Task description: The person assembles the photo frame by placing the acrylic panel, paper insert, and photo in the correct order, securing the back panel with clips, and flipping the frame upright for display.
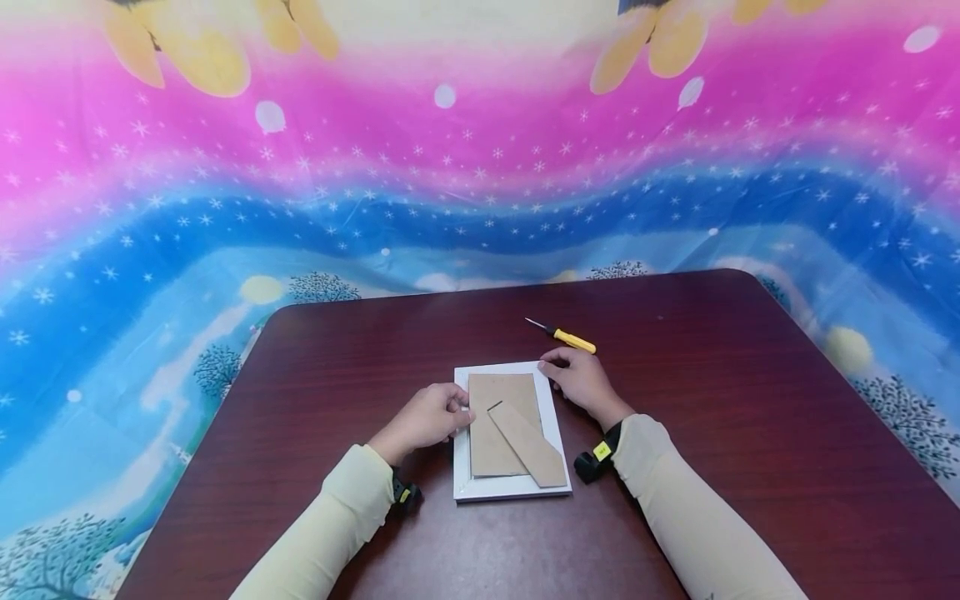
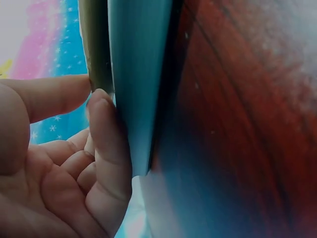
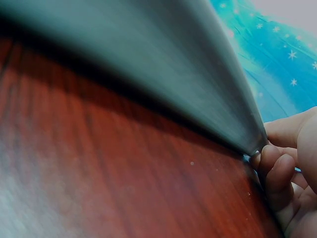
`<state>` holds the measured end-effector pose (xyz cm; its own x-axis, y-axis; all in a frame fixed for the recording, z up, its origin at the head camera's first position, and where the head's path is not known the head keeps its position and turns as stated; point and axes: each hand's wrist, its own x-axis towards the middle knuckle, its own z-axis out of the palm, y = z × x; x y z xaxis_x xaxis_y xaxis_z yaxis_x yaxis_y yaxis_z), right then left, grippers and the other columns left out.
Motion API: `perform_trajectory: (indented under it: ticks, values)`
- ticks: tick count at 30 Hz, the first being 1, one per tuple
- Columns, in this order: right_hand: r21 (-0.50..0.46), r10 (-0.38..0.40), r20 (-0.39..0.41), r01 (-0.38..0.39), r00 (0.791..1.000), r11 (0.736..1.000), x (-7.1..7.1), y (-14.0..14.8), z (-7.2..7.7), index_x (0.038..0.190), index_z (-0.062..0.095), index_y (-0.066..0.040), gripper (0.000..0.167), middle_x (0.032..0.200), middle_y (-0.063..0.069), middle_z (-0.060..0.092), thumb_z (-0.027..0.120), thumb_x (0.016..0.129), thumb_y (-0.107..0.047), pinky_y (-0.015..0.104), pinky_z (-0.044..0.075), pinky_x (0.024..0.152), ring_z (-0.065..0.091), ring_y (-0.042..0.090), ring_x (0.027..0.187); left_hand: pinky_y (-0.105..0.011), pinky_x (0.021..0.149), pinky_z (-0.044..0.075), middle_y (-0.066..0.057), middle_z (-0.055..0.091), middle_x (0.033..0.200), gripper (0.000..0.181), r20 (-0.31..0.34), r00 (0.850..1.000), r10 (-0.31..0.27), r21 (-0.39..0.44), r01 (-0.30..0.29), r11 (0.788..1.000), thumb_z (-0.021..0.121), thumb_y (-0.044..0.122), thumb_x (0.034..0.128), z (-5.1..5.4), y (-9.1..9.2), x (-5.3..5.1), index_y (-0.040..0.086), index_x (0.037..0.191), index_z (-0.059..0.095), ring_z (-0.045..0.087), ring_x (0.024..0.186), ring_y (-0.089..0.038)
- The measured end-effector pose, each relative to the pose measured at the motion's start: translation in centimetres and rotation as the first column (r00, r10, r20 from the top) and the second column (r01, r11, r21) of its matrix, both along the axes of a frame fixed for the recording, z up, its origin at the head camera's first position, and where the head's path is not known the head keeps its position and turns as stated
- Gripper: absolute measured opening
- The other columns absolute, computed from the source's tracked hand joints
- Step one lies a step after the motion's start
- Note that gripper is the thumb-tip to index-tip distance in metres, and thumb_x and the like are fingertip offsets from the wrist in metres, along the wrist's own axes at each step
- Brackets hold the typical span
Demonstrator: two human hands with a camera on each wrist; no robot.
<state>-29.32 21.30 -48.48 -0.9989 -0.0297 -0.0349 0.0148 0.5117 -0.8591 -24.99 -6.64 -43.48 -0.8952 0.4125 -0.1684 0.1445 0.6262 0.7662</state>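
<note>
A white picture frame [image 1: 558, 433] lies face down on the table, its brown backing board [image 1: 495, 392] with a slanted stand leg [image 1: 528, 450] facing up. On the left, my left hand [image 1: 435, 414] pinches the long edge of the backing board between thumb and index finger. The left wrist view shows the brown board edge [image 2: 96, 44] raised beside the frame's side [image 2: 136, 74]. At the far right corner of the frame, my right hand [image 1: 581, 379] grips with thumb on top and fingers curled at the side. The right wrist view shows that corner and the curled fingers [image 3: 281, 173].
Beyond the frame, a screwdriver [image 1: 573, 340] with a yellow handle lies on the dark red wooden table [image 1: 360, 350]. A colourful printed cloth [image 1: 480, 175] hangs behind the table's far edge. Dark wrist cameras [image 1: 592, 463] sit close beside the frame.
</note>
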Motion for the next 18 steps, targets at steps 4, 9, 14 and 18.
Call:
perform_trajectory:
  ticks: [4,9,14,18]
  values:
    - [0.001,0.000,-0.004,0.000,1.000,1.000,0.0,0.0,-0.1,0.110,0.069,-0.017,0.021,0.081,0.008,0.062,0.063,0.097,-0.032,0.037,0.050,0.057,0.057,0.026,0.065,-0.031,0.053,0.051,0.000,0.060,0.072,0.016,-0.050,0.999,-0.013,-0.069,0.009,0.998,0.070,0.017,0.0905,0.2,0.0,0.1,0.005,0.098,0.063,0.057,0.056,-0.014]
    - [0.002,-0.002,-0.009,0.002,1.000,1.000,0.0,0.0,-0.1,0.110,0.069,-0.017,0.021,0.081,0.008,0.062,0.063,0.097,-0.032,0.038,0.050,0.057,0.057,0.026,0.065,-0.030,0.060,0.047,0.004,0.058,0.071,0.015,-0.169,0.984,-0.057,-0.235,0.016,0.972,0.069,0.025,0.0913,0.8,0.4,0.4,0.012,0.087,0.064,0.054,0.063,-0.012]
    - [0.014,-0.001,-0.011,0.001,1.000,1.000,0.1,0.0,0.0,0.110,0.069,-0.017,0.021,0.081,0.007,0.062,0.063,0.097,-0.032,0.037,0.050,0.057,0.057,0.026,0.066,-0.029,0.057,0.045,0.003,0.057,0.067,0.018,-0.186,0.980,-0.075,-0.268,0.023,0.963,0.068,0.026,0.0925,1.1,0.7,0.6,0.014,0.081,0.062,0.051,0.061,-0.013]
    - [0.014,-0.001,-0.015,0.001,1.000,1.000,0.0,0.0,0.0,0.110,0.069,-0.017,0.021,0.080,0.007,0.062,0.063,0.097,-0.032,0.038,0.050,0.057,0.057,0.026,0.065,-0.029,0.058,0.044,0.004,0.056,0.067,0.015,-0.199,0.977,-0.079,-0.291,0.018,0.957,0.065,0.024,0.0943,0.9,0.9,0.4,0.014,0.083,0.062,0.051,0.060,-0.013]
